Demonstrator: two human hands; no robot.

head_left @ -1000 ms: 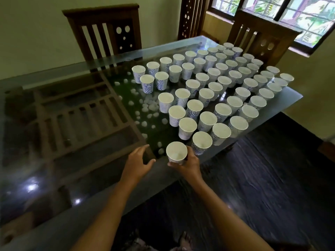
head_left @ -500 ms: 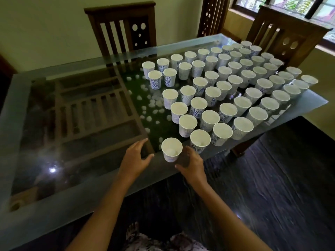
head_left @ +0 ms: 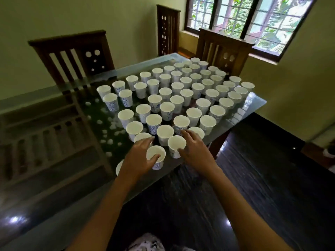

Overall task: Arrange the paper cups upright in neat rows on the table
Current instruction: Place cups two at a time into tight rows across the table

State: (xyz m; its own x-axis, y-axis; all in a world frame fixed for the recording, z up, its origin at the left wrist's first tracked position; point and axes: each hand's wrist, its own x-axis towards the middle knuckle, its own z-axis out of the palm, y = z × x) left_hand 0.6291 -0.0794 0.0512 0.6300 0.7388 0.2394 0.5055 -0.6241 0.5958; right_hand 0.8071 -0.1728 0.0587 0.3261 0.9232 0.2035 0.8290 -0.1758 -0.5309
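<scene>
At the desk's [head_left: 54, 151] near edge, a paper cup [head_left: 158, 163] is pinched by the left grip [head_left: 139, 156], thumb inside its rim. The neighbouring cup [head_left: 176, 144] is touched by the right grip [head_left: 196, 153], fingers spread loose.

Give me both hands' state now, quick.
Left hand: pinches the rim of the near cup, thumb inside.
Right hand: open, thumb touching the side of the next cup.

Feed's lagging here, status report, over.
Left hand pinches front cup at rim. Right hand open beside next cup. Rows upright behind; one cup half hidden under left hand.
</scene>
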